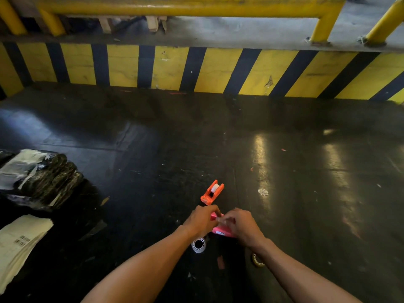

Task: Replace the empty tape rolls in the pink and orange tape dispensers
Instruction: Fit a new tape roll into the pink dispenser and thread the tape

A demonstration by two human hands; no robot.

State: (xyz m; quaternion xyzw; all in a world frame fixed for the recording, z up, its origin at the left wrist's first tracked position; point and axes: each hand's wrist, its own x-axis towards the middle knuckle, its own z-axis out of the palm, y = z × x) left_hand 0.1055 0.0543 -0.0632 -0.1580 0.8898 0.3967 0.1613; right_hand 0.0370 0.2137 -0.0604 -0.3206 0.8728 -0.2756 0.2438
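Observation:
The pink tape dispenser (221, 231) rests low on the dark floor between my hands. My left hand (202, 219) grips its left side and my right hand (242, 226) covers its right side, fingertips meeting over the top. The orange tape dispenser (211, 192) stands on the floor just beyond, holding a whitish roll in its cradle. A clear tape roll (198, 244) lies on the floor under my left wrist. Another roll, yellowish (257, 260), lies partly hidden under my right forearm. What my fingertips pinch is blurred.
A black wrapped bundle (41, 178) and a stack of pale paper bags (19, 243) sit at the left. A yellow-and-black striped curb (196, 68) with yellow rails (175, 6) closes off the far side. A small white scrap (263, 192) lies to the right.

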